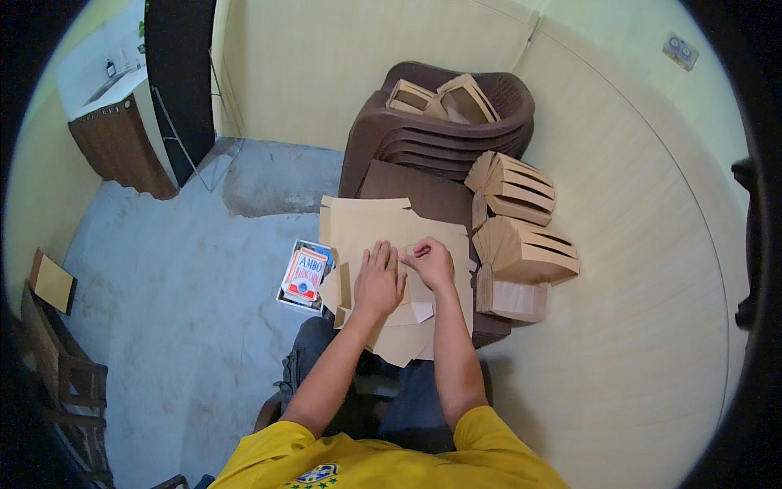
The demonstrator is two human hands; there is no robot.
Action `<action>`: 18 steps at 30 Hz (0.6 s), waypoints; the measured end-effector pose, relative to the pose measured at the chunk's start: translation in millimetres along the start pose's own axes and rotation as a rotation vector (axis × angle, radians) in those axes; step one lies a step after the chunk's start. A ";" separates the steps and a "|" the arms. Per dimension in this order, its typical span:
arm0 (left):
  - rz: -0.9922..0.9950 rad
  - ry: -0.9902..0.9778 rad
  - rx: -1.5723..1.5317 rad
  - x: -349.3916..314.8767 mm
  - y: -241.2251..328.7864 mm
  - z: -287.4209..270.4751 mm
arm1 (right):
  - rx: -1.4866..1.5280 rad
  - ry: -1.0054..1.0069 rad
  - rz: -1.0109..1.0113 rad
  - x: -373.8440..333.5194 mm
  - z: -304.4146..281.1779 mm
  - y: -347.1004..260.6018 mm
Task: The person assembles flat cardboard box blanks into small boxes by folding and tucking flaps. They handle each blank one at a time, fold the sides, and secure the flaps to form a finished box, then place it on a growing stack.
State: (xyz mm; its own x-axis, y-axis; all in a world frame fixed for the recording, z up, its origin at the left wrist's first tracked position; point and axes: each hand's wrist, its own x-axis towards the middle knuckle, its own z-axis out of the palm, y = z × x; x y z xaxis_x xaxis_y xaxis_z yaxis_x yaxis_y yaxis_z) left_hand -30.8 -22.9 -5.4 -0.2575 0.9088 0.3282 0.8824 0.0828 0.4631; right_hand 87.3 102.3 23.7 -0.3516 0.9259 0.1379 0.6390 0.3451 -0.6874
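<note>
A tan, die-cut cardboard sheet (366, 220) with tabs and fold lines lies on the brown plastic surface before me. My left hand (379, 281) rests flat on it, fingers stretched out and pointing away from me. Close by on the right, my right hand (432, 262) is closed in a pinch against the cardboard, its fingertips near the left fingers. What the pinch holds, if anything, is too small to make out. Below my left hand, some flaps stand partly folded up, including a pale one (422, 312).
Several folded cardboard pieces (521, 253) are stacked on the right, with more on the stacked brown plastic chairs (448, 134). A white box (303, 277) holding a card pack stands at the left. A wooden chair (77, 383) is at the far left, beyond the blue-grey floor (179, 285).
</note>
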 end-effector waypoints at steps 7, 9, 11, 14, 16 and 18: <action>0.015 -0.023 -0.025 -0.2 -1.6 -4.7 | -0.242 0.061 0.198 25.7 17.6 -15.2; 0.024 0.013 -0.022 1.1 1.2 -11.2 | -0.243 0.136 0.166 37.3 25.0 -6.2; 0.000 0.009 0.008 5.9 4.7 -17.3 | -0.269 0.242 0.143 48.1 31.3 2.6; -0.242 -0.200 -0.071 39.8 2.9 -22.6 | -0.215 -0.033 0.146 60.0 35.7 9.1; -0.315 -0.202 -0.004 58.6 4.0 -21.0 | -0.238 -0.061 0.164 61.6 34.7 12.6; -0.373 -0.141 0.022 73.6 7.9 -17.0 | -0.174 -0.046 0.219 69.1 30.8 16.3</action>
State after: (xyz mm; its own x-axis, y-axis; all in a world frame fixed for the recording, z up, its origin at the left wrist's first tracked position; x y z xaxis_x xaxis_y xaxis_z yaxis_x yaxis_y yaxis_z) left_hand -49.4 37.7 36.4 -0.5066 0.8619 0.0240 0.7471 0.4249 0.5112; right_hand 52.4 167.3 0.1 -0.2199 0.9749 -0.0357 0.8095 0.1619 -0.5643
